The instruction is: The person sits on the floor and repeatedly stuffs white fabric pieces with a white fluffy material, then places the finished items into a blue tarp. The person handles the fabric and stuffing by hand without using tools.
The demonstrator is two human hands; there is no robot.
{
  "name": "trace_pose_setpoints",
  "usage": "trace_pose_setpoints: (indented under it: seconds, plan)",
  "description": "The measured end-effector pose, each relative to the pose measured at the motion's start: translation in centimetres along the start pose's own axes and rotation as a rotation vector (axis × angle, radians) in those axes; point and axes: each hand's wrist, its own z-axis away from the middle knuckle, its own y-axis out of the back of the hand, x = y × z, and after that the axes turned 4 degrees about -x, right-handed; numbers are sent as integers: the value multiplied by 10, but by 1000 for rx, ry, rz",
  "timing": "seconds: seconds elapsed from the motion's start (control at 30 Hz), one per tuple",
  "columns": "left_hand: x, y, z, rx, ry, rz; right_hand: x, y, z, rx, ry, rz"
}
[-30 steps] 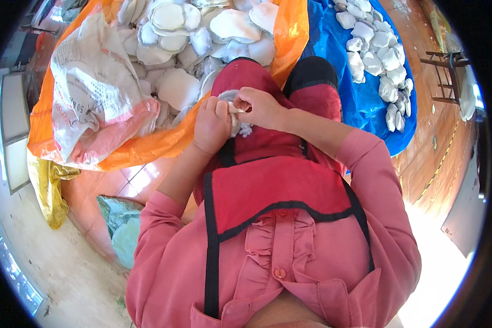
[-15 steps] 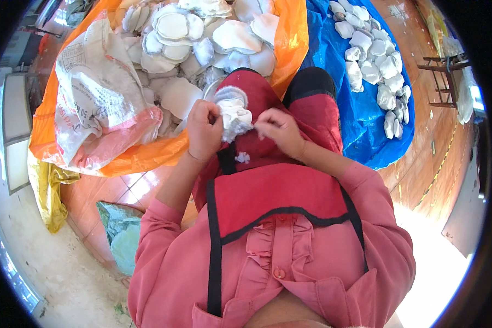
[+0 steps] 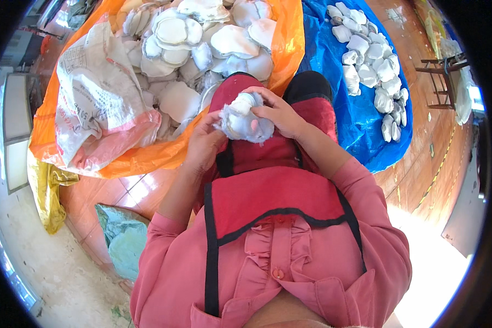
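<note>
The piece [image 3: 249, 121] is soft and pale, white at the top and bluish grey below, with a fuzzy, frayed edge and a rounded, rumpled shape. The pads [image 3: 179, 103] beyond it are flat, whitish ovals and rounds with greyish rims, heaped over one another, while the bundles [image 3: 369, 76] at the far right are smaller, plumper and creased. The piece is up in front of the person, above the lap, between the two hands. The right hand [image 3: 281, 112] grips it from the right, thumb laid over the near face and the other fingers curled around the upper edge. The left hand [image 3: 205, 139] is at its left edge, fingers bent; I cannot tell whether they pinch the fuzz or only touch it. Under the hands are the red cloth of the legs and a red apron [image 3: 279, 191] bound in black, worn over a pink shirt [image 3: 175, 268]. The pads lie on a shiny orange sheet [image 3: 287, 44], with a crumpled white woven sack [image 3: 95, 76] across its left part; the bundles rest on a blue sheet [image 3: 377, 156]. A yellow bag [image 3: 46, 199] and a green bag [image 3: 128, 246] lie on the reddish tiled floor [image 3: 85, 199] at the left. A brown stool [image 3: 445, 82] stands at the right, and strong light whitens the floor at the lower right.
</note>
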Motion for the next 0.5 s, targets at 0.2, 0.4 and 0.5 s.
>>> trace_pose_setpoints:
  seconds: [0.2, 0.4, 0.5]
  plan:
    - [21, -4, -6, -45, -401, -845, 5, -4, 0, -23, 86, 409]
    - [26, -14, -1, -85, -446, -991, 9, -6, 4, 18, 141, 383]
    - [30, -14, 2, -119, -509, -1047, 1, -9, 5, -23, 151, 376]
